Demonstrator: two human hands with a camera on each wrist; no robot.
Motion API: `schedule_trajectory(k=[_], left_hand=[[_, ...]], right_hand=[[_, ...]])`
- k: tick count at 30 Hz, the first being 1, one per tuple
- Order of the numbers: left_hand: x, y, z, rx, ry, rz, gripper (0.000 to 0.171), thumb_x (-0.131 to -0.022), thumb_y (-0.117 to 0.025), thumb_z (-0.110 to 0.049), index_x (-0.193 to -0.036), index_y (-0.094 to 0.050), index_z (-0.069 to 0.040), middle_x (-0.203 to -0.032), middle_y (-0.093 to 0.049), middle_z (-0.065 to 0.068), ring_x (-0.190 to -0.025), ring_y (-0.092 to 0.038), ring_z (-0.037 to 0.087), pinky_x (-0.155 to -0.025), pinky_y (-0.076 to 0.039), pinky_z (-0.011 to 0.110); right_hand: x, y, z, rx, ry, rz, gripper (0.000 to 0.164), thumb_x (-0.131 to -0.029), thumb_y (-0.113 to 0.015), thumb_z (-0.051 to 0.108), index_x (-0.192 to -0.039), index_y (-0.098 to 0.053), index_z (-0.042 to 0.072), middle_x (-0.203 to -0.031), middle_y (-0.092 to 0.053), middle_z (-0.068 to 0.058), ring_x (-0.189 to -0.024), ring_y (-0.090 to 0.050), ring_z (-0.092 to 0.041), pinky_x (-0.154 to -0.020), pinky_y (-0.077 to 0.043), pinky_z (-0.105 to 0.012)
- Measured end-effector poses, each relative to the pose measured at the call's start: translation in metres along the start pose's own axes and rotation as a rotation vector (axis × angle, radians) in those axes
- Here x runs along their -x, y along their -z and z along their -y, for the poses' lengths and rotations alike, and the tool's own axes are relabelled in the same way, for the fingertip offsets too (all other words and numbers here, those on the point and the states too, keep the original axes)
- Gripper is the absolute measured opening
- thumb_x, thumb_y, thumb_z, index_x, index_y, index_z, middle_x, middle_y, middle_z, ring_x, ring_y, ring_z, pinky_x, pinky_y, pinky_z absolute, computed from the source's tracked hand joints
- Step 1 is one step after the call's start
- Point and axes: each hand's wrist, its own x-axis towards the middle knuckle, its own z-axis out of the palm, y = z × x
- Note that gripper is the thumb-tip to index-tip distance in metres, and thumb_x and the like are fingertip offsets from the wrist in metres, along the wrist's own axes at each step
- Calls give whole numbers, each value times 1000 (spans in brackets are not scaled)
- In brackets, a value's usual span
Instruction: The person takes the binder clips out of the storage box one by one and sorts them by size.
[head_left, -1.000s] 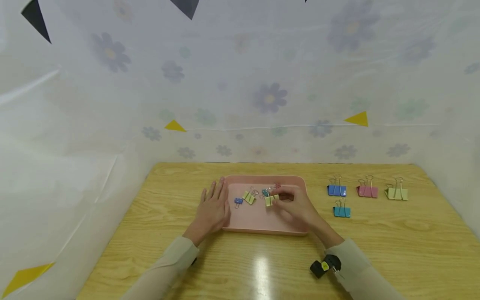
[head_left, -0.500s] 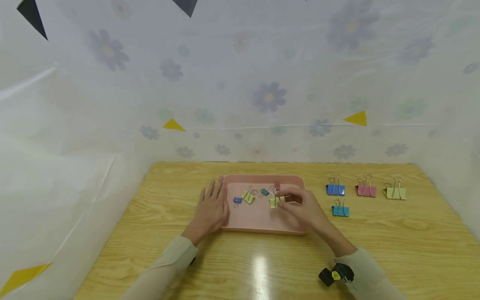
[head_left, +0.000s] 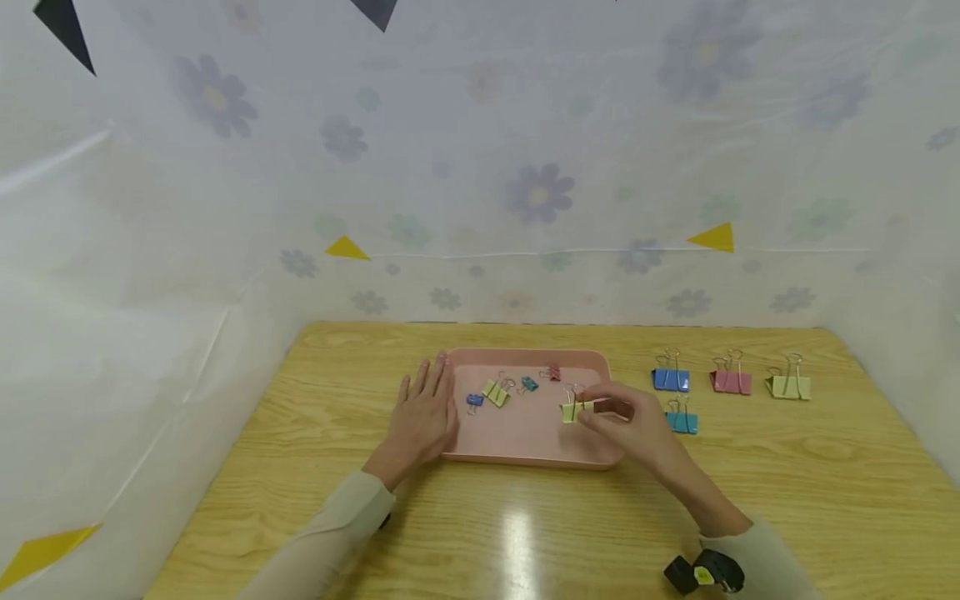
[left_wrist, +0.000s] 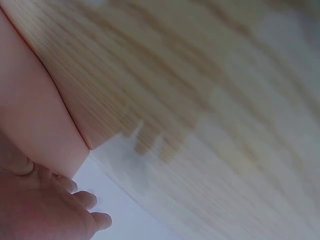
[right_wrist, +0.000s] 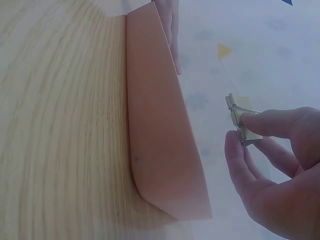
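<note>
Between its thumb and fingertips my right hand pinches a yellow binder clip, held above the right part of a pink tray. The right wrist view shows this yellow binder clip higher than the tray's wall. Flat and with straight fingers, my left hand rests against the tray's left side. Inside the tray lie a small blue clip, another yellow clip, a small teal clip and a small red clip.
Right of the tray, on the wooden table, stand larger binder clips: blue, pink and yellow in a row, with a teal one in front of the blue, partly behind my right hand. A flowered sheet hangs behind the table.
My right hand has moved to the right with the yellow binder clip, away from the small teal and red clips, which now show fully. The left hand has stayed at the tray's side.
</note>
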Motion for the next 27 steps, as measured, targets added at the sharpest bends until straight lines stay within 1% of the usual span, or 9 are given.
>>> schedule_trajectory(k=[6,9,17,22,27], left_hand=[[0,0,0,-2,3,4,60,-110,-33,-26,-164,-19,-2,-171,-14,13,-155,-16,37,-121,-18,60],[-1,0,0,1,1,5,61,-110,-33,-26,-163,-19,-1,-171,-14,13,-155,-16,38,-121,-18,60],[0,-1,1,8,5,16,60,-110,-31,-26,-164,-16,-3,-171,-11,13,-156,-14,37,-122,-16,59],[0,-1,2,13,3,16,60,-110,-31,-26,-164,-18,-2,-171,-11,13,-156,-14,37,-122,-16,59],[0,0,1,23,0,13,60,-110,-32,-26,-163,-20,-1,-171,-12,13,-155,-15,38,-122,-17,60]], right_hand=[[11,11,2,31,-49,4,26,-96,-74,15,-121,-73,7,-119,-71,-10,-105,-69,-16,-85,-56,-27],[15,18,4,49,-58,-2,27,-96,-74,15,-122,-73,7,-120,-71,-10,-104,-68,-12,-84,-57,-27],[20,35,5,116,-4,-32,27,-94,-76,13,-120,-74,7,-115,-73,-11,-100,-70,-7,-81,-58,-25],[25,46,5,142,-2,-59,27,-95,-75,12,-121,-74,6,-117,-72,-13,-99,-68,-3,-78,-58,-25],[31,56,5,144,-23,-76,28,-95,-75,13,-122,-73,6,-117,-72,-7,-99,-67,-2,-78,-57,-23]])
